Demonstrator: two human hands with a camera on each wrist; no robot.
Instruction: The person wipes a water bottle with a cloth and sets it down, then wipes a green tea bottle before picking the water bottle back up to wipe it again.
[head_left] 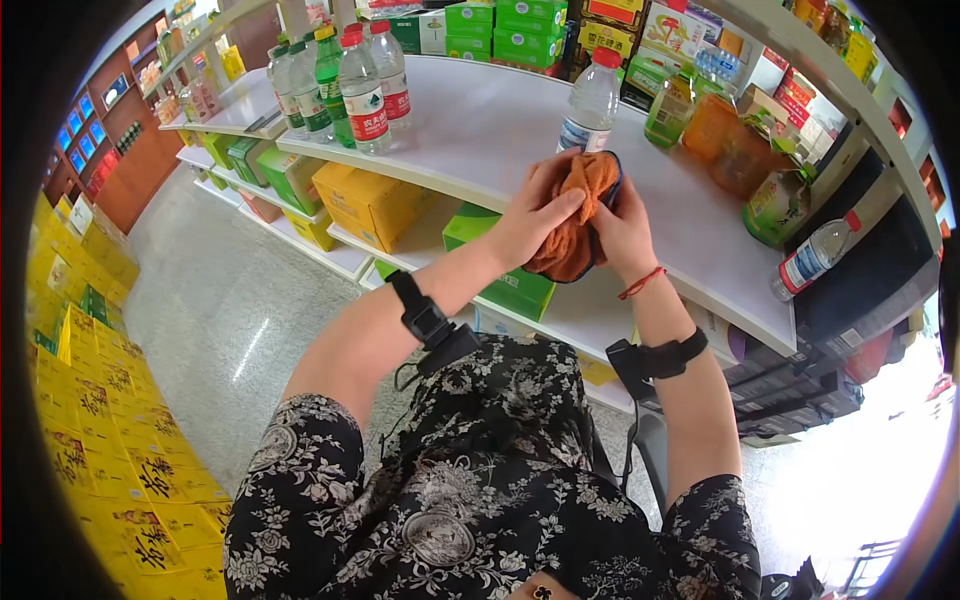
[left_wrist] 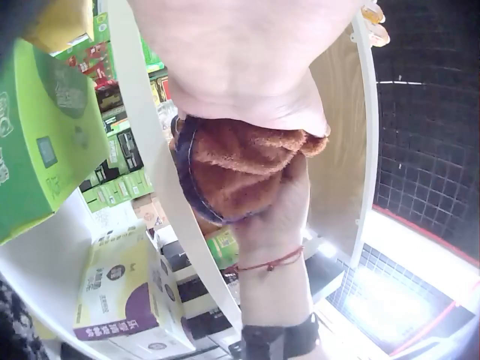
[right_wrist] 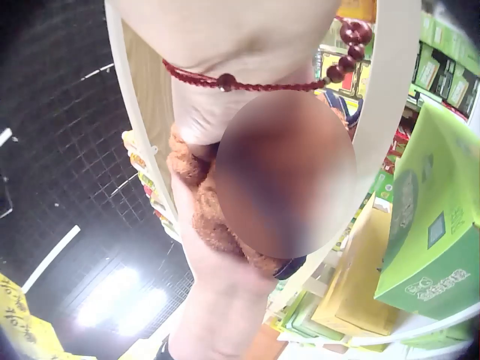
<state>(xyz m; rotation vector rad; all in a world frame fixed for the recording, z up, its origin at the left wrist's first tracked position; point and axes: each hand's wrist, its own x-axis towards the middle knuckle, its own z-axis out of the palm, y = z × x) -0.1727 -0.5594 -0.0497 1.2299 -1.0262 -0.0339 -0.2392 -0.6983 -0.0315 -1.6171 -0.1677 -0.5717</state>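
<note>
Both hands hold a bunched orange-brown cloth (head_left: 562, 256) with a dark edging, in front of the white shelf's front edge. My left hand (head_left: 540, 205) grips it from the left, thumb lying across its folds. From the other side my right hand (head_left: 628, 228), a red cord bracelet at its wrist, holds the cloth too. Just behind the hands a clear, red-capped water bottle (head_left: 597, 92) stands on the shelf, its lower part covered by them. In the left wrist view, the fuzzy cloth (left_wrist: 236, 171) sags between both hands. A round blur hides part of it in the right wrist view.
Several bottles (head_left: 368, 112) stand at the shelf's left; a row of drinks (head_left: 712, 122) lines its right side. Another red-capped bottle (head_left: 815, 257) is near the right end. Green and yellow boxes (head_left: 372, 203) fill the lower shelf. Yellow cartons (head_left: 110, 400) are stacked at left.
</note>
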